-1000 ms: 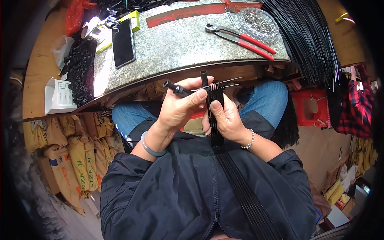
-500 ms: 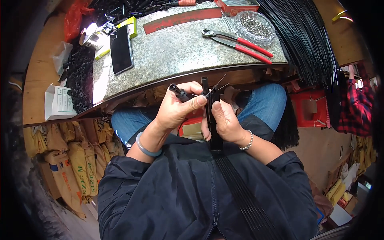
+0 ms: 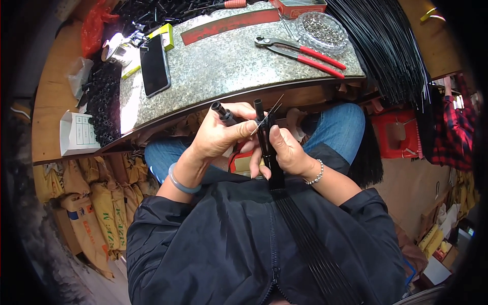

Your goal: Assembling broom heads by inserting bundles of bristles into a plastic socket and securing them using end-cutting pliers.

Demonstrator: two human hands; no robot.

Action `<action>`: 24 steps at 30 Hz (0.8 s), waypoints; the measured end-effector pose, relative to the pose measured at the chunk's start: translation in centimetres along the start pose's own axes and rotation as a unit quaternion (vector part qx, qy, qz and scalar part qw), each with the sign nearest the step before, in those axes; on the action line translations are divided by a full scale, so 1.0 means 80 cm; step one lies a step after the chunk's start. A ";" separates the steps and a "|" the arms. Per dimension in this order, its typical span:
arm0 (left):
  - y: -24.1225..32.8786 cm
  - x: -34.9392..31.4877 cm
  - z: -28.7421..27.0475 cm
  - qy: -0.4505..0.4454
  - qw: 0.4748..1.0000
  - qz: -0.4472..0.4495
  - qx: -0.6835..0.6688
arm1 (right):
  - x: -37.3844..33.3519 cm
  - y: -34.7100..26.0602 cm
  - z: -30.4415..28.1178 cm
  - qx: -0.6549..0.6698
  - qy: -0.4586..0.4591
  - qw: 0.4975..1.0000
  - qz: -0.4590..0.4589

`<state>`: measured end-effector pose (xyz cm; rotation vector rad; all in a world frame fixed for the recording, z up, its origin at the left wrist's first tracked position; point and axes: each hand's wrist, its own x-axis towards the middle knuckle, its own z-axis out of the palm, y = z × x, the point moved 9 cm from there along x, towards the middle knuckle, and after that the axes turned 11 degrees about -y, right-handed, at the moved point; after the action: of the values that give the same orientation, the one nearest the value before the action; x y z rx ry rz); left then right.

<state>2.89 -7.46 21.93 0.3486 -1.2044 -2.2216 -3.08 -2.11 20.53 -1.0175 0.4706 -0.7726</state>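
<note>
The person's left hand (image 3: pixel 219 133) was closed, thumb against forefinger pinching thin wires (image 3: pixel 267 118), with a black cylindrical handle (image 3: pixel 226 117) lodged in its grip. The right hand (image 3: pixel 291 156) was curled around a flat black holder (image 3: pixel 276 178) above the lap — slim black rods (image 3: pixel 310 244) trailed from it down the dark jacket (image 3: pixel 213 244). Beyond, on the speckled tabletop (image 3: pixel 218 63), lay red-handled pincers (image 3: pixel 321 65) and a smartphone (image 3: pixel 155 71).

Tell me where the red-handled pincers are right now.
In the head view, the pincers lie on the right part of the speckled worktop, just below and left of the clear dish.
</note>
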 end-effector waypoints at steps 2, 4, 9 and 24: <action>0.003 -0.004 -0.004 0.030 0.999 0.027 0.023 | -0.004 0.003 -0.001 -0.010 0.001 1.000 0.003; 0.011 -0.002 0.002 0.026 0.997 0.036 0.069 | -0.004 0.006 -0.001 -0.021 0.000 1.000 0.007; 0.047 -0.045 -0.007 0.201 0.929 0.154 0.270 | -0.007 0.006 -0.020 -0.037 0.080 0.996 0.001; 0.067 -0.046 0.046 0.175 0.837 0.245 0.456 | -0.006 0.000 -0.016 -0.054 0.100 0.994 -0.008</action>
<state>6.01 -5.01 28.24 0.6810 -1.8138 -0.9735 -4.25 -2.47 19.95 -1.0508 0.6825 -0.8757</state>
